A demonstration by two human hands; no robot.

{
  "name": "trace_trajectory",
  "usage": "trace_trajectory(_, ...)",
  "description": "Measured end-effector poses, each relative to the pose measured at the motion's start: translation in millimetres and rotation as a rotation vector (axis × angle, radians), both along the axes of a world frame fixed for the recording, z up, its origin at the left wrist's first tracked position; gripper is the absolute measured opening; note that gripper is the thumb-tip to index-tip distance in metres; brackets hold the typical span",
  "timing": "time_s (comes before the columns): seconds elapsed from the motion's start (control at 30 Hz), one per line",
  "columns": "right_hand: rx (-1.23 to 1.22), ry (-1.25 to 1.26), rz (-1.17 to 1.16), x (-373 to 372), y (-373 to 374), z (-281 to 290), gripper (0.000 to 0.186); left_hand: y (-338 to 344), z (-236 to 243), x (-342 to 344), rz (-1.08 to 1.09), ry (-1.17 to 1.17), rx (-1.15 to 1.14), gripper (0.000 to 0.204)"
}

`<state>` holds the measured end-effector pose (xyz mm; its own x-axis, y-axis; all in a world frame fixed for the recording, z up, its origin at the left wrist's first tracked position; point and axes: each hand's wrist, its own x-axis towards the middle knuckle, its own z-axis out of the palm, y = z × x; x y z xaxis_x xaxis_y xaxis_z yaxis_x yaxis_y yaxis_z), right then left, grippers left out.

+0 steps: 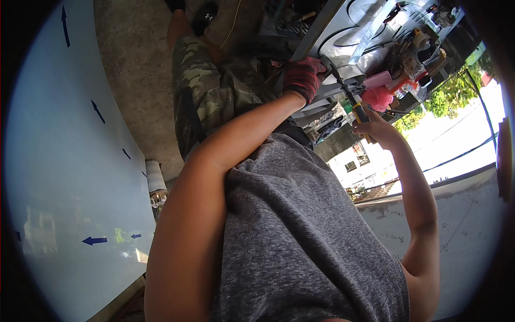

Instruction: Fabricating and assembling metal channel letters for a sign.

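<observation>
Up at 1 o'clock we see the left hand (303, 78) in a red knit glove pressed flat on grey metal profiles (343, 80), while the bare right hand (375, 127) is clenched around a yellow-and-black tool handle (358, 111) whose dark shaft runs onto them. At 9 o'clock there's a big white sheet (70, 161) with small blue arrow marks, and a white roll (156, 177) sits at its edge.

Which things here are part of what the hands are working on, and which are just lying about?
In hand:
- left hand, in a red glove, pressed on the grey metal profile
- right hand, bare, gripping a yellow-handled tool laid against that profile

Lying about:
- pink cloth beyond the tool
- clutter at the bench's far end
- white sheet with blue arrows
- tape roll
</observation>
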<state>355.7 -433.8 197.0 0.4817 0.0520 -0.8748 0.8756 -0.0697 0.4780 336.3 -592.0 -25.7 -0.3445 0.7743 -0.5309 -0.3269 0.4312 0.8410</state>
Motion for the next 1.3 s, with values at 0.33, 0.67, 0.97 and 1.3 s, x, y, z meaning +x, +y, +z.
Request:
trace_trajectory(0.33, 0.034, 0.013, -0.176, 18.9, 8.5, 6.9, 0.065, 1.2, 2.2, -6.1, 0.111, -0.306, -0.028, 0.024)
trace_trajectory(0.67, -0.019, 0.1, -0.443, 16.7, 4.7, 5.3, 0.054, -1.8, 6.0, -17.2, 0.023, -0.066, -0.018, 0.026)
trace_trajectory(0.97, -0.016, 0.25, -0.646, 54.5, -13.6, 25.5, 0.055, -2.3, 13.2, -33.1, -0.141, -0.075, -0.089, 0.034)
trace_trajectory(1.3, -0.132, 0.995, -1.094, 87.8, -75.9, 57.6, 0.09, -5.6, 16.1, -43.1, -0.277, 0.114, -0.038, 0.039)
